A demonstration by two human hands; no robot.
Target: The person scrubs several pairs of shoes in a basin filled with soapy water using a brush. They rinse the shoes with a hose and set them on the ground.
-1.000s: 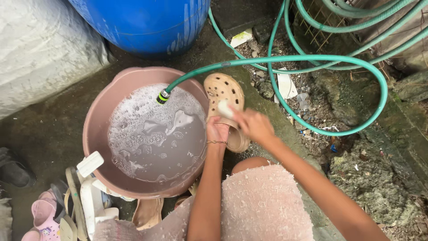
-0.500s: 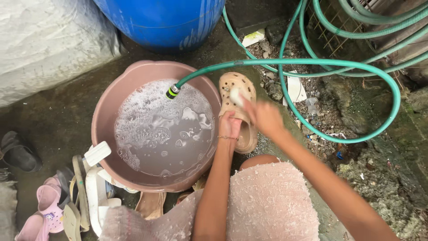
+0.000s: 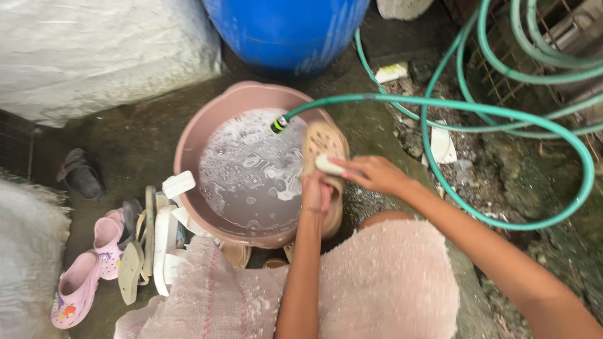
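The tan clog (image 3: 324, 145) lay over the edge of the pink tub (image 3: 207, 125) of soapy water. The left hand (image 3: 316, 191) was closed around the clog's near end. The right hand (image 3: 375, 174) pinched a white bar of soap (image 3: 329, 164) against the clog. The green hose (image 3: 440, 107) ended just beside the clog's toe. Pink sandals (image 3: 88, 263) sat on the floor, well apart.

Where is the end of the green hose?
In the head view, the hose end hangs over the soapy water at the far rim of the pink basin, just left of the tan clog.
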